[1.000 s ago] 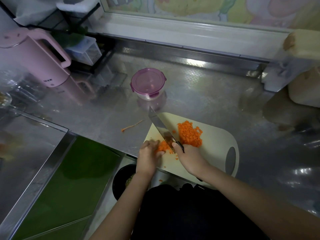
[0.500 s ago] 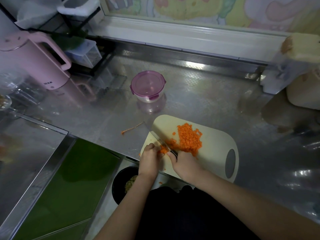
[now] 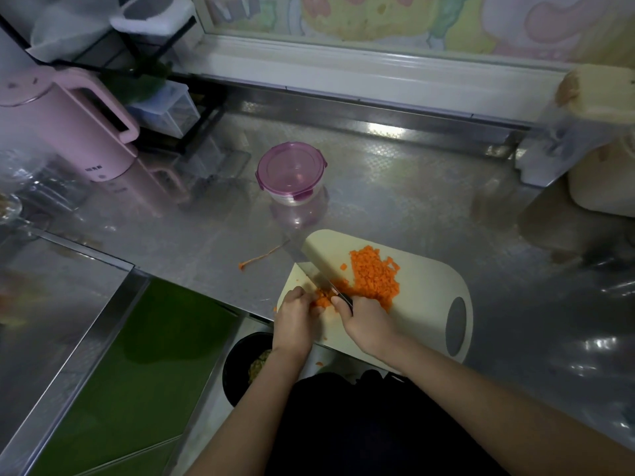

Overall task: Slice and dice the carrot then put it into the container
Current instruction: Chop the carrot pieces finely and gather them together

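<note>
A home kitchen. A steel counter (image 3: 412,207) holds a pink kettle (image 3: 65,132), a lidded container (image 3: 290,171) and a cutting board (image 3: 426,297).

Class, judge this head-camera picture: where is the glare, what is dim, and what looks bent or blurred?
Head view: dim overall; glare patches on the steel counter at its back and right edges; the wide lens bows the window ledge; the pink kettle looks hazy; the diced carrot on the cutting board is sharp.
</note>
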`<state>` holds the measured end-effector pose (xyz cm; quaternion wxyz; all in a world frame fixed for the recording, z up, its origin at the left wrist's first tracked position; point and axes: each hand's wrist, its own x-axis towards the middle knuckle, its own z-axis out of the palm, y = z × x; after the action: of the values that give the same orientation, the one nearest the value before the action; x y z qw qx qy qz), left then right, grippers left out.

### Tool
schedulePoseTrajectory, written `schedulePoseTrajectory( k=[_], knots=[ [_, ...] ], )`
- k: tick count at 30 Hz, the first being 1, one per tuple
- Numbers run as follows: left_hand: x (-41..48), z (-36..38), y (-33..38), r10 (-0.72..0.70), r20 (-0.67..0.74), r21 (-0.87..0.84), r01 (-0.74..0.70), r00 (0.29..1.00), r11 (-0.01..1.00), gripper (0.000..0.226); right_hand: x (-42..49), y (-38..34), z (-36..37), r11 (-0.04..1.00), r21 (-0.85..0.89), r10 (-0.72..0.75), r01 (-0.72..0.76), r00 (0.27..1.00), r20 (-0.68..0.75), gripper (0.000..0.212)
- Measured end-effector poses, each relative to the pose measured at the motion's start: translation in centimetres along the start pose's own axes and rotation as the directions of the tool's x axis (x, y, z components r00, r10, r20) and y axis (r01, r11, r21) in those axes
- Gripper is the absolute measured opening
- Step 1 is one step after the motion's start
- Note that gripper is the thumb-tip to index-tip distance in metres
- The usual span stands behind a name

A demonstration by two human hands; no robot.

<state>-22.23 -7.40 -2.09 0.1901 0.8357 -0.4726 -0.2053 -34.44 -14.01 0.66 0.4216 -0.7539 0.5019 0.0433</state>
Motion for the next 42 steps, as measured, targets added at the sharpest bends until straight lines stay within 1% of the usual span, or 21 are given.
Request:
schedulePoseTrajectory(
  k=[4,9,14,18,24,28,31,37,42],
  knots=[
    [0.2,0.1,0.1,0.007,-0.01,-0.022,-0.008,1.0,1.0,0.021,0.2,0.6,-0.4,0.997,0.07,0.025,-0.022,0.999,-0.04,0.046],
    [0.6,0.2,0.9,0.011,-0.019,-0.087,-0.012,1.0,0.996,0.026,-0.2,0.9,-1.4,0.993,0.121,0.016,-0.009,0.998,-0.059,0.046],
    [0.7,-0.2,0.8,0.004,0.013,-0.125,-0.003,1.0,0.992,0.034,-1.1,0.3,-1.8,0.993,0.115,-0.033,0.037,0.999,-0.037,0.046],
    [0.6,-0.3,0.7,0.004,0.027,-0.114,-0.001,1.0,0.993,0.03,-1.7,0.2,-1.9,0.993,0.114,-0.039,0.039,0.999,-0.004,0.047],
    [0.4,0.1,0.8,-0.065,-0.015,-0.077,0.063,0.998,0.995,0.017,-2.0,0.1,-1.5,0.999,0.051,-0.015,0.013,0.999,0.036,0.048],
    [0.3,0.0,1.1,-0.054,-0.012,-0.002,0.054,0.998,0.999,0.019,-1.8,0.4,-0.9,1.0,0.009,-0.016,0.016,1.0,-0.006,0.046],
    [0.2,-0.1,1.2,-0.036,-0.014,0.027,0.036,0.999,0.999,0.021,-1.7,0.4,-0.6,1.0,-0.005,-0.016,0.016,1.0,-0.004,0.046],
    [0.2,-0.2,1.3,-0.041,-0.008,0.009,0.041,0.999,0.999,0.02,-1.2,0.3,-0.3,0.999,-0.044,0.009,-0.009,1.0,0.001,0.046],
    [0.0,-0.4,1.2,-0.019,0.011,0.016,0.018,1.0,1.0,0.022,-0.8,0.0,0.0,0.996,-0.09,-0.023,0.02,0.999,-0.027,0.052]
  ],
)
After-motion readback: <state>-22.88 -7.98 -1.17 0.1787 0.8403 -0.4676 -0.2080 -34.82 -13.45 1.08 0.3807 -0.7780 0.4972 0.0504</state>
